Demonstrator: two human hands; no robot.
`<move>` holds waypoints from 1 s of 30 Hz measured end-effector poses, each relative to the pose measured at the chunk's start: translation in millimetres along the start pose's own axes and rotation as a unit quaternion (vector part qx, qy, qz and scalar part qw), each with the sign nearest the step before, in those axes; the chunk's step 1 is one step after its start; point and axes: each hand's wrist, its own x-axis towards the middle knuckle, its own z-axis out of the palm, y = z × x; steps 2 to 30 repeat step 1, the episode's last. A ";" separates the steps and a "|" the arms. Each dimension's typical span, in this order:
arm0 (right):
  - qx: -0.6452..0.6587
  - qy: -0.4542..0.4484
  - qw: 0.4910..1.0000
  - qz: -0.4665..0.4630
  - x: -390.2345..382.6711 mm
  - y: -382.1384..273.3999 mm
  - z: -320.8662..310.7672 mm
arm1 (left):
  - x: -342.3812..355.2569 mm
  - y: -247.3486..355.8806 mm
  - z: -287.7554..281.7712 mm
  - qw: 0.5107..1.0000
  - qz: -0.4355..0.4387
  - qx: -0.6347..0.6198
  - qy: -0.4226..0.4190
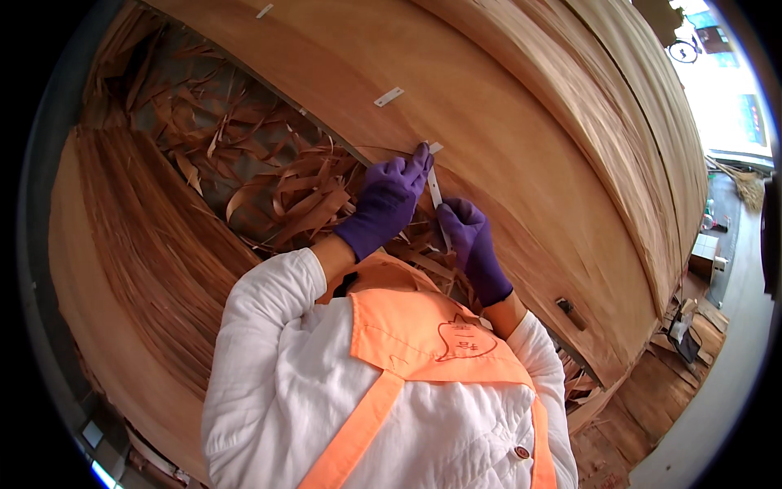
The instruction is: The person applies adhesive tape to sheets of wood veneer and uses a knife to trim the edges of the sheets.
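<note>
Both hands wear purple gloves and meet over a broad sheet of wood veneer [505, 175]. A narrow white strip of tape with small holes [434, 189] runs between them, its upper part lying against the veneer. My left hand [383, 200] is closed, its fingertips pinching the tape near its upper end. Lower on the strip, my right hand [472, 240] grips it between thumb and fingers, with a tail of tape hanging below. Another short piece of white tape [389, 97] is stuck on the veneer farther up.
Curled veneer scraps [301, 200] lie in the gap beyond the sheet's near edge. A stack of veneer [155, 253] stands at the left. More layered sheets [595, 106] rise at the far right. A small dark object [571, 314] rests on the veneer. A broom [748, 191] is at the right.
</note>
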 end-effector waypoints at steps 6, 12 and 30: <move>-0.017 0.009 1.000 -0.005 -0.1 2.4 -1.2 | -2.4 0.7 9.9 0.999 0.005 0.032 0.005; -0.017 0.009 1.000 -0.005 -0.1 2.4 -1.2 | -2.4 0.7 9.9 0.999 0.005 0.032 0.005; -0.017 0.009 1.000 -0.005 -0.1 2.4 -1.2 | -2.4 0.7 9.9 0.999 0.005 0.032 0.005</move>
